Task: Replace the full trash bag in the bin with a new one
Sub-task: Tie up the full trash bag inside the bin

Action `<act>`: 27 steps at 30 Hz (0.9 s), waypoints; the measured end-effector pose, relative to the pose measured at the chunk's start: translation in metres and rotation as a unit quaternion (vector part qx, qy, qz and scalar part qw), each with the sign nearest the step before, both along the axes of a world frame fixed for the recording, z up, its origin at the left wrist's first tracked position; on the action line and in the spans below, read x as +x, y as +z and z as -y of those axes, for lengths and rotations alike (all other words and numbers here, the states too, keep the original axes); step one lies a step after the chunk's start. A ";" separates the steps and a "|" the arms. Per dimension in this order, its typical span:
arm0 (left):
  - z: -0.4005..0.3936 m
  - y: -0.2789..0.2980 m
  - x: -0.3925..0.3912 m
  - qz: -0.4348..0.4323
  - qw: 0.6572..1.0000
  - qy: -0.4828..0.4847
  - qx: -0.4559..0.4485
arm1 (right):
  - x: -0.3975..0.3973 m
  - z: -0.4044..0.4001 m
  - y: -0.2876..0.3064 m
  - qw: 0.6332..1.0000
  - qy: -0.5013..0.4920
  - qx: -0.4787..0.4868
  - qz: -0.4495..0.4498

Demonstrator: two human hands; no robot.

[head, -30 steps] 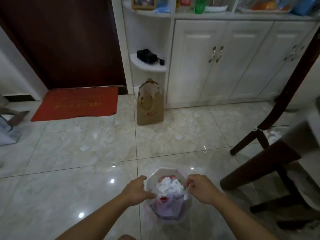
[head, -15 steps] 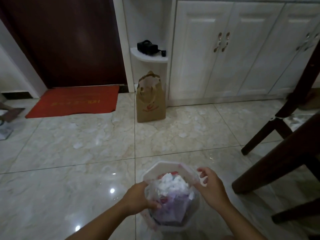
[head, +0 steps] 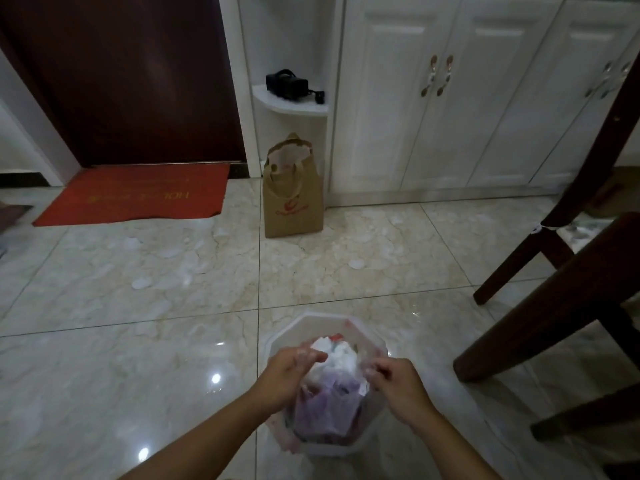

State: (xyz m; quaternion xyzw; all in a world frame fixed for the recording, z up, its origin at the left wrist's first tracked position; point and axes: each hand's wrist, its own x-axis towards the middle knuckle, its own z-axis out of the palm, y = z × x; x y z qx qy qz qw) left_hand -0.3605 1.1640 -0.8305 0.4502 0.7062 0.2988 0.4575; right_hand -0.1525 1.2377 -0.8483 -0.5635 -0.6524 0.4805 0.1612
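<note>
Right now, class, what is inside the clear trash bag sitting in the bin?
The trash bag holds crumpled white paper on top, something red at the far edge and purple material lower down. Both hands and the bin wall cover what lies deeper.

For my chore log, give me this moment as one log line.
step: gathering bag mouth | left hand: pinches trash bag edge | right hand: pinches opposite edge | bag: full, inside bin | new bag: not visible

Hands closing in over the bin

The left hand and right hand are drawing together, gathering the clear trash bag film inward off the bin rim, above the heaped rubbish.
</note>
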 end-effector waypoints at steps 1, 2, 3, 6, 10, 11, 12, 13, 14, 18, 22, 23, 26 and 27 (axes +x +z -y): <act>-0.002 -0.001 0.004 0.024 1.000 0.019 -0.002 | -0.003 0.001 0.001 1.000 -0.003 0.004 -0.005; -0.004 0.002 0.008 0.043 0.998 0.036 0.002 | -0.007 0.001 0.001 1.000 -0.006 0.003 -0.010; -0.006 0.002 0.011 0.058 0.997 0.055 0.001 | -0.010 0.001 0.000 1.000 -0.013 0.000 -0.016; -0.010 0.004 0.013 0.124 0.986 0.113 -0.004 | -0.024 0.005 0.005 0.996 -0.058 -0.013 -0.072; -0.011 0.003 0.011 0.159 0.970 0.185 -0.020 | -0.045 0.015 0.018 0.951 -0.160 -0.094 -0.247; -0.012 0.001 0.010 0.145 0.969 0.200 -0.027 | -0.049 0.014 0.020 0.933 -0.187 -0.112 -0.286; -0.013 -0.001 0.009 0.137 0.966 0.217 -0.033 | -0.053 0.013 0.021 0.911 -0.216 -0.131 -0.325; -0.014 -0.002 0.008 0.135 0.962 0.232 -0.042 | -0.055 0.010 0.020 0.885 -0.247 -0.151 -0.365; -0.016 -0.005 0.007 0.141 0.957 0.247 -0.051 | -0.056 0.007 0.018 0.861 -0.272 -0.168 -0.395; -0.018 -0.011 0.004 0.158 0.944 0.279 -0.079 | -0.052 0.000 0.007 0.858 -0.303 -0.172 -0.377; -0.018 -0.014 0.007 0.194 0.935 0.292 -0.051 | -0.055 0.003 0.000 0.892 -0.294 -0.156 -0.305; -0.019 -0.014 0.006 0.216 0.931 0.292 -0.038 | -0.057 0.005 0.002 0.905 -0.286 -0.143 -0.281; -0.030 -0.015 0.005 0.333 0.888 0.315 -0.014 | -0.057 0.009 0.007 0.951 -0.242 -0.072 -0.178; -0.033 -0.017 0.004 0.364 0.876 0.316 -0.018 | -0.055 0.009 0.005 0.963 -0.228 -0.045 -0.138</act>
